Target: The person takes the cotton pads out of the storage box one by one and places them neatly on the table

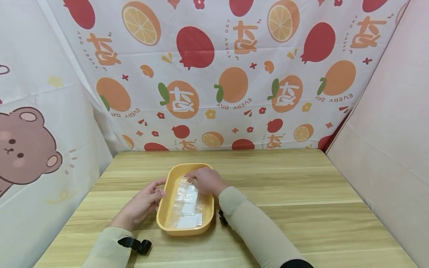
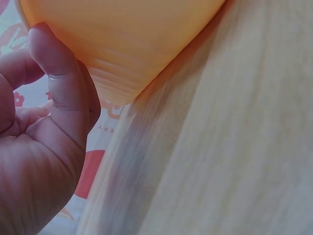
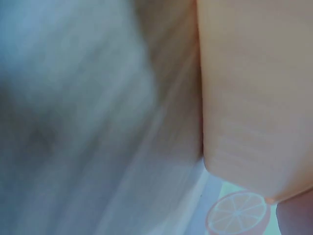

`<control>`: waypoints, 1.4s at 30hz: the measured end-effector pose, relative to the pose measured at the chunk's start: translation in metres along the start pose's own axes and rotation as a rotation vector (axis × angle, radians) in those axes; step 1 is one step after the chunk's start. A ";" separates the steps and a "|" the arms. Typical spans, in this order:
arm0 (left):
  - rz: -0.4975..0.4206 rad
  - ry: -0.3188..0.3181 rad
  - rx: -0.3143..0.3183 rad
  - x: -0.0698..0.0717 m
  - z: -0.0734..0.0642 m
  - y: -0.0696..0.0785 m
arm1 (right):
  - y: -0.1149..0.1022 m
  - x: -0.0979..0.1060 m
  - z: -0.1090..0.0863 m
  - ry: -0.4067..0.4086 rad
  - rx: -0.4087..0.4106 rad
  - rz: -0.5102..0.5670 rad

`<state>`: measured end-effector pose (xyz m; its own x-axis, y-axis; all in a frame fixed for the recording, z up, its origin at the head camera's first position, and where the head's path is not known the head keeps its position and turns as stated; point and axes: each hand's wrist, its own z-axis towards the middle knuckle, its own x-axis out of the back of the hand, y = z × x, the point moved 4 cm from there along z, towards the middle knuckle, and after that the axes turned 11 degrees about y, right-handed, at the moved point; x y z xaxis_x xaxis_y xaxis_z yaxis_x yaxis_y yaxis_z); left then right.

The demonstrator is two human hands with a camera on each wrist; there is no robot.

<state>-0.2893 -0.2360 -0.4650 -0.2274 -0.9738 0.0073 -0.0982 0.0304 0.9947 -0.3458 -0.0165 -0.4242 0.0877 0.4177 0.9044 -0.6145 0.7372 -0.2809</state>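
A yellow-orange plastic tray (image 1: pixel 208 217) with rounded corners stands on the table. Inside it, small clear plastic bags (image 1: pixel 187 208) with white flat pieces in them overlap in a row. My left hand (image 1: pixel 142 204) is at the tray's left side, thumb and index finger touching its outer edge. The left wrist view shows the thumb (image 2: pixel 58 73) against the outer wall. Reaching over the right rim, my right hand (image 1: pixel 208 181) pinches the topmost bag near the far end; its fingertips are partly hidden. Only a sliver of that hand appears in the right wrist view.
The wood-grain table (image 1: pixel 285 193) reaches back to a fruit-printed curtain (image 1: pixel 214 93). White cloth hangs on both sides, with a printed bear (image 1: pixel 26 145) on the left one. A black strap (image 1: pixel 134 245) is round the left sleeve.
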 end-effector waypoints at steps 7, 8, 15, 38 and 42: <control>0.013 0.019 0.014 0.002 0.001 -0.002 | 0.009 0.004 0.004 -0.042 -0.029 0.231; 0.014 0.021 0.015 0.003 0.002 -0.003 | 0.010 0.005 0.004 -0.050 -0.034 0.258; 0.012 0.024 0.011 0.005 0.004 -0.004 | 0.007 0.016 -0.001 -0.103 -0.040 0.456; 0.002 0.046 0.021 0.006 0.004 -0.004 | 0.029 0.052 -0.031 -0.091 -0.218 0.957; 0.006 0.048 0.020 0.006 0.003 -0.005 | 0.035 0.055 -0.038 -0.082 -0.217 0.964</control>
<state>-0.2934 -0.2410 -0.4698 -0.1812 -0.9833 0.0190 -0.1164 0.0407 0.9924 -0.3331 0.0526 -0.3961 -0.4335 0.8581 0.2753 -0.2373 0.1860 -0.9535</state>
